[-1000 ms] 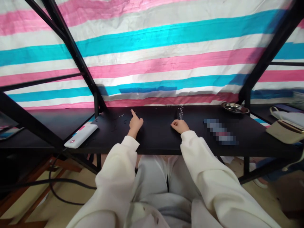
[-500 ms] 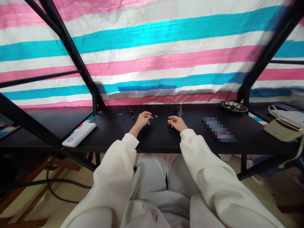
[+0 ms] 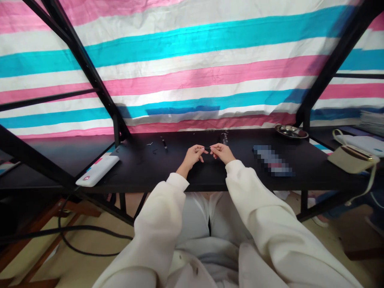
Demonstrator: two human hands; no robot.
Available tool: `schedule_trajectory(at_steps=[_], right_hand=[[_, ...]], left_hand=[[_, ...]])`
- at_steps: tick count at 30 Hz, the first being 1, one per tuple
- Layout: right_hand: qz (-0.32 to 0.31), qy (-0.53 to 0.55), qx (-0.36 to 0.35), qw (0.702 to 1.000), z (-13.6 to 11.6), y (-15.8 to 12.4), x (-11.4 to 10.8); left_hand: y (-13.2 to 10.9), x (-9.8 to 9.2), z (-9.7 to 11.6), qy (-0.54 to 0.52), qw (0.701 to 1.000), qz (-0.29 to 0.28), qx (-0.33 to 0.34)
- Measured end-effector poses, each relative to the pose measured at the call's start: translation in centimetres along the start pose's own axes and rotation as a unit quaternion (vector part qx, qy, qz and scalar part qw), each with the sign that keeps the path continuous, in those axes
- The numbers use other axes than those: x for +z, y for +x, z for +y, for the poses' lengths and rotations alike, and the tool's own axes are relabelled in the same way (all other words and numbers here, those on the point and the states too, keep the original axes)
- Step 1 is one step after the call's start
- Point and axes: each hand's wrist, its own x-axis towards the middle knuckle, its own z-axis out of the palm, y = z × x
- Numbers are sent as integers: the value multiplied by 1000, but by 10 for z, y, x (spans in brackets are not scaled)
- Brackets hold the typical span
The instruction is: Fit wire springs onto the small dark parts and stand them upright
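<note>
My left hand (image 3: 193, 155) pinches one end of a short, thin black rod (image 3: 207, 149) just above the black table. At the other end, the fingertips of my right hand (image 3: 221, 153) are closed on it. Most of the rod is hidden by the fingers, so its exact kind does not show. A similar small black rod with a pale end (image 3: 164, 144) lies on the table to the left. Behind my right hand is a cluster of small grey pieces (image 3: 225, 139).
A white power bank-like block (image 3: 98, 171) lies at the left. To the right are a blurred blue packet (image 3: 273, 161), a shiny metal dish (image 3: 291, 131) and a beige handbag (image 3: 353, 158). Thin pale scraps (image 3: 149, 143) lie on the table (image 3: 168, 174); black frame bars rise on both sides.
My left hand has moved right with the black rod, bringing it to my right hand. My right hand's fingertips have closed on the rod's other end. The view has shifted slightly.
</note>
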Motion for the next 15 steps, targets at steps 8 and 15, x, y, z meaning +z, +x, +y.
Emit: schedule_trajectory(at_steps=[8,15], right_hand=[[-13,18,6,1000,-3,-3,2],[-21,26,14,999,-1,-3,4]], left_hand=[[-5,1,-6,140,986,7,92],[-9,2,-1,210,970,50,110]])
